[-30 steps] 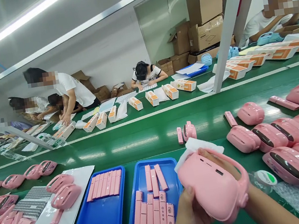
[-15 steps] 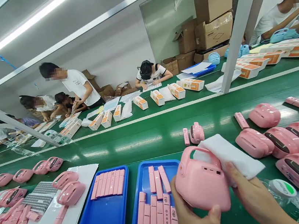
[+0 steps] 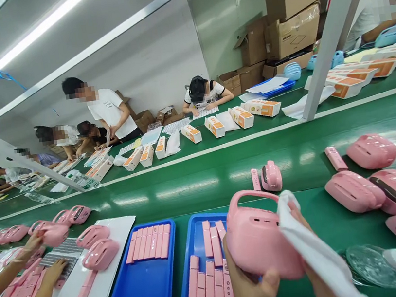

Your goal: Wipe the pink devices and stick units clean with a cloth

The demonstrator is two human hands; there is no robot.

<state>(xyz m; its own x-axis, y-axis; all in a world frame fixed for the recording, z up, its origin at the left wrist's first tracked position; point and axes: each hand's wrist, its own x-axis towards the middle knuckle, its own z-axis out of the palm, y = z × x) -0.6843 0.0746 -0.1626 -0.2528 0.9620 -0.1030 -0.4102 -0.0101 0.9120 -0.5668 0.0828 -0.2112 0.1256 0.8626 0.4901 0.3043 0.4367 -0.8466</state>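
Observation:
A pink rounded device with a loop handle (image 3: 258,238) is held up near the front, its small ports facing me. My left hand (image 3: 251,281) grips it from the lower left, thumb along its bottom edge. A white cloth (image 3: 306,239) is in my right hand (image 3: 316,269) and lies against the device's right side, covering part of my fingers. Just left of my left hand, several pink bars (image 3: 210,284) lie in a blue tray (image 3: 182,281).
Another blue tray (image 3: 130,295) holds several pink bars. Pink devices (image 3: 354,190) and a clear bottle (image 3: 379,263) are at the right. Another person's hands (image 3: 55,272) work at the left. White-orange boxes (image 3: 215,126) line the far side, with people behind.
The cloth has moved from the handle's side down over the device's right side and hangs lower. Another person's arms have come in at the left, one hand lifting a pink device.

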